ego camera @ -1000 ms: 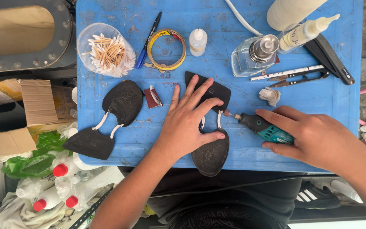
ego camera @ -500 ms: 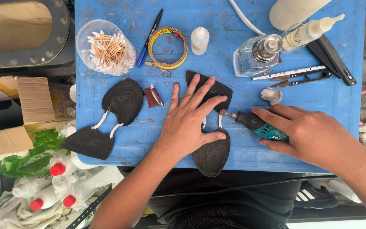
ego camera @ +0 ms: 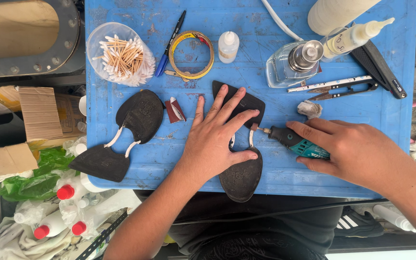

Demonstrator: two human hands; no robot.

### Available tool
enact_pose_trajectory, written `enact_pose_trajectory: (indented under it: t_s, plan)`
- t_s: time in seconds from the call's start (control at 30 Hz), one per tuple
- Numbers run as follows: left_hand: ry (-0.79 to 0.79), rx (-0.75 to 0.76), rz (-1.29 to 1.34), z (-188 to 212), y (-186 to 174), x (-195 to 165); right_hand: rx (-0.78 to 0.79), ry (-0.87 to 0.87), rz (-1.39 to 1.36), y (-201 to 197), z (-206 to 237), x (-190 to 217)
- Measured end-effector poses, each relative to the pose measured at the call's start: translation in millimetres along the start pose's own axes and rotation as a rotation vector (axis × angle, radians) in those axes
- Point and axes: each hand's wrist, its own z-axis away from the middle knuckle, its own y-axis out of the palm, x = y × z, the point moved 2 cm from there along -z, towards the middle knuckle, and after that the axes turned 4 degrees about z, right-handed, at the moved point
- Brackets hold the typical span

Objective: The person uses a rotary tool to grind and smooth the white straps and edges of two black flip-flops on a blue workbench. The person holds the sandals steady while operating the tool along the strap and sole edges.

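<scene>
The left hand (ego camera: 217, 139) lies open, fingers spread, flat on the black sole (ego camera: 240, 175) (mid-table, near edge). The right hand (ego camera: 355, 151) grips a rotary tool (ego camera: 294, 142), its tip touching the sole's strap.

Matt black, finely textured rubber sole (ego camera: 239, 177) lies under the left hand's fingers (ego camera: 227, 108). Between the right hand's fingers (ego camera: 309, 129), a teal plastic tool (ego camera: 297, 143) with a metal tip. Beneath both, the scratched, scuffed blue plastic desk (ego camera: 121, 159).
</scene>
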Motion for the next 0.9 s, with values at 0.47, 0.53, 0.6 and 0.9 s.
enact_pose_trajectory:
  t_s: [0.47, 0.53, 0.6, 0.9]
  plan:
    - [-0.002, 0.000, 0.000, -0.3, 0.0, -0.7, -0.037, -0.075, -0.018, 2.6, -0.2, -0.5]
    - [-0.004, 0.004, 0.001, 0.0, -0.5, -0.8, -0.026, -0.089, -0.030, 3.2, -0.2, -0.3]
    - [-0.009, 0.008, 0.005, -0.4, -0.8, -1.0, -0.004, -0.092, -0.031, 3.6, -0.5, -0.3]
    - [-0.008, 0.011, 0.011, -0.8, -0.4, -0.3, -0.012, -0.090, -0.053, -2.7, -2.2, -0.9]
